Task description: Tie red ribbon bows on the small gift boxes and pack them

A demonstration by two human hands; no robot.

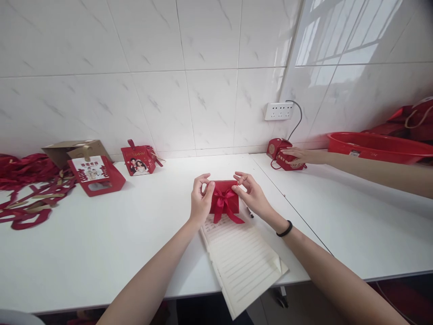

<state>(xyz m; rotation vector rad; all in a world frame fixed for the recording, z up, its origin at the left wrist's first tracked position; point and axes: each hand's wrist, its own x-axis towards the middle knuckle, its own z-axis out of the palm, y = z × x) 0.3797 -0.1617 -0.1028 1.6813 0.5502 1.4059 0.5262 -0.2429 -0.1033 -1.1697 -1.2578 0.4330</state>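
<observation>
A small red gift box [214, 208] with a shiny red ribbon bow on its front is held up between my two hands, just above the top of a lined notebook [241, 266]. My left hand [202, 198] pinches its left upper corner between thumb and fingers. On the opposite side, my right hand [252, 194] grips the right upper corner, a black band around that wrist. The ribbon's tails hang down over the notebook's written lines. A pen [249, 212] lies partly hidden beside the box, under my right hand.
Red ribbon straps [34, 198] are heaped at the left, beside a red box with a picture label [96, 176] and another printed box [140, 160]. Another person's hand [297, 155] touches red boxes [279, 151] at the right. A red basin [365, 144] stands behind that arm.
</observation>
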